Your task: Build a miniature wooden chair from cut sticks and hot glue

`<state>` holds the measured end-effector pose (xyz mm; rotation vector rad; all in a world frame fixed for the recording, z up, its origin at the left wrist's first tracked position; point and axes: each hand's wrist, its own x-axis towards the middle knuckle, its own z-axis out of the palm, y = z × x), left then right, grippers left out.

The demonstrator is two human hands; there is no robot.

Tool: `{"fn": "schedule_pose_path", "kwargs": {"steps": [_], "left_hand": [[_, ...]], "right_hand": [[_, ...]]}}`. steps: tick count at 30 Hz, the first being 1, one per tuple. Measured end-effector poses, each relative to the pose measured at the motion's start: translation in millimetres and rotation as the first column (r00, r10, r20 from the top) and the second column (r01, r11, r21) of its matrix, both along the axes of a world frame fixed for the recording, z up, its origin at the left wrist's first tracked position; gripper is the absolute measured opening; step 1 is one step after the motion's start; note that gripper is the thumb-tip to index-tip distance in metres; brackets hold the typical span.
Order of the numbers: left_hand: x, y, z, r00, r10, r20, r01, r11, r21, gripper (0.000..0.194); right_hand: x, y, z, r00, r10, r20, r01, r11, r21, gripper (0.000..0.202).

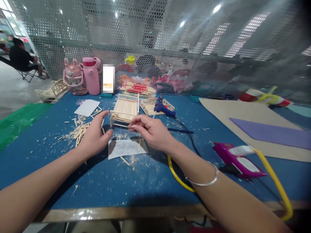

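A miniature bed (125, 108) built of thin wooden sticks stands on the blue table before me. My left hand (96, 134) is beside its front left corner, thumb and fingers apart, holding nothing. At the front right corner my right hand (152, 131) has its thumb and fingertips pinched together. A thin wooden stick (120, 125) runs low along the bed's front into that pinch; its right end is hidden by the fingers. Below the hands lies a white paper (125, 149). Loose sticks (80, 133) and crumbs are heaped left of my left hand.
Behind my right hand rests a blue glue gun (164, 108) over another stick-built piece (147, 105). Its cord runs right. A purple tool (239, 161) and yellow cable (272, 174) lie at right. Pink bottles (91, 77) and a mesh panel (170, 42) stand behind.
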<state>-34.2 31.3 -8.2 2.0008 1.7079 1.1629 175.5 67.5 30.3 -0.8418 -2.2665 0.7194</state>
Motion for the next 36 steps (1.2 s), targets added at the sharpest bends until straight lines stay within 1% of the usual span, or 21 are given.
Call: {"fn": "schedule_pose_path", "kwargs": {"steps": [2,4,6,8,10,12,15,17,19,21,23,25,28,30,31,32,34,36], "left_hand": [[-0.4,1.7,-0.9,1.0,-0.024,-0.011,0.024,1.0,0.001,0.059],[-1.0,2.6,-1.1,0.998,-0.041,-0.037,0.042,0.999,0.028,0.059],[-1.4,2.3,-0.4,0.998,-0.03,-0.063,0.034,0.997,0.067,0.058],[-1.4,1.2,0.5,0.997,-0.006,-0.083,0.014,0.995,0.101,0.057],[-0.9,0.2,0.8,0.996,-0.001,-0.089,0.011,0.993,0.121,0.057],[-0.1,-0.1,0.3,0.998,-0.021,-0.064,0.028,0.994,0.109,0.059],[0.8,0.6,-1.1,0.999,-0.047,-0.008,0.048,0.997,0.057,0.062],[0.8,0.9,-1.5,0.999,-0.047,0.012,0.047,0.998,0.041,0.062],[0.3,0.4,-1.0,0.999,-0.041,0.033,0.04,0.999,0.033,0.062],[-0.2,-0.5,0.3,0.998,-0.03,0.062,0.029,0.999,0.019,0.063],[-0.2,-0.9,1.9,0.995,-0.018,0.094,0.018,1.0,0.005,0.066],[0.4,1.5,3.5,0.99,-0.018,0.14,0.019,1.0,-0.006,0.069],[2.0,13.3,4.3,0.963,-0.027,0.269,0.039,0.998,-0.041,0.077],[3.2,25.9,2.6,0.934,-0.038,0.356,0.073,0.994,-0.084,0.084],[3.8,32.5,1.0,0.921,-0.06,0.385,0.104,0.99,-0.095,0.087],[4.6,38.6,-0.8,0.908,-0.102,0.407,0.153,0.984,-0.094,0.09],[6.1,47.5,-4.0,0.894,-0.144,0.424,0.196,0.977,-0.082,0.088],[7.2,49.6,-3.9,0.885,-0.151,0.44,0.194,0.979,-0.054,0.082]], "right_hand": [[1.7,0.9,1.1,0.999,-0.014,0.048,0.011,0.998,0.056,0.015],[3.2,2.3,0.5,0.991,-0.032,0.127,0.01,0.986,0.167,0.016],[3.8,3.4,-1.0,0.98,-0.041,0.193,-0.012,0.964,0.264,0.017],[3.5,3.5,-2.1,0.974,-0.037,0.224,-0.036,0.949,0.313,0.018],[2.7,3.1,-2.1,0.977,-0.034,0.209,-0.037,0.944,0.329,0.019],[2.1,2.9,-1.4,0.987,-0.051,0.155,0.002,0.953,0.302,0.019],[2.0,3.6,-1.0,0.996,-0.072,0.048,0.063,0.984,0.168,0.014],[2.0,4.2,-1.7,0.998,-0.046,-0.039,0.048,0.998,0.045,0.011],[1.6,4.3,-2.7,0.993,-0.023,-0.116,0.017,0.998,-0.054,0.01],[1.2,3.7,-2.8,0.99,-0.028,-0.138,0.016,0.996,-0.087,0.011],[1.3,2.9,-1.1,0.993,-0.054,-0.107,0.05,0.998,-0.04,0.013],[2.2,2.4,1.8,0.994,-0.09,-0.062,0.095,0.993,0.071,0.013],[4.6,3.8,4.5,0.989,-0.135,-0.066,0.149,0.946,0.288,0.012],[5.0,7.1,2.6,0.985,-0.15,-0.081,0.169,0.917,0.362,0.011],[4.4,9.4,0.5,0.984,-0.16,-0.078,0.177,0.917,0.357,0.01],[3.3,11.9,-2.0,0.983,-0.173,-0.064,0.184,0.929,0.321,0.01],[0.0,16.8,-6.1,0.979,-0.202,-0.041,0.206,0.962,0.181,0.008],[-3.3,19.7,-6.0,0.971,-0.237,-0.041,0.239,0.97,0.037,0.009]]}}
